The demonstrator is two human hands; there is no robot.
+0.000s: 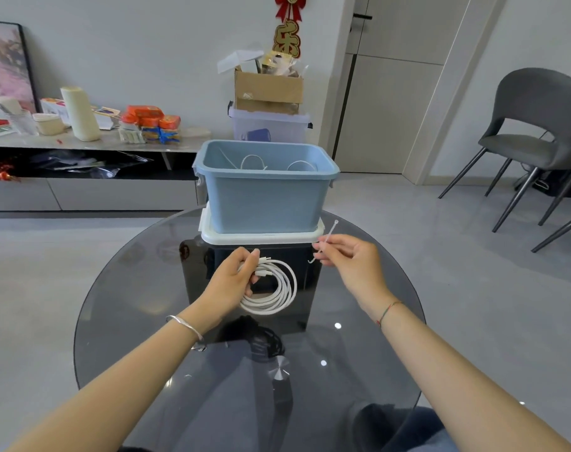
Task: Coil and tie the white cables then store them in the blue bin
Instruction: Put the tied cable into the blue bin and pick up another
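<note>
White round cable coil [274,288] gripped in left hand [232,282], fingers curled; right hand [349,259] pinches thin white zip tie [326,241] beside blue plastic bin [264,187].

white walls | grey floor [408,223] | grey chair [535,125] | low sideboard [82,190]

Left hand [232,282]: grips coiled white cable [279,288] above bench [130,288].
Right hand [352,259]: pinches cable tie [326,241].
Blue bin [264,194]: holds two coils.

cables [253,155]: half-hidden by blue bin [264,203] wall | chair [538,102]: cropped right
</note>
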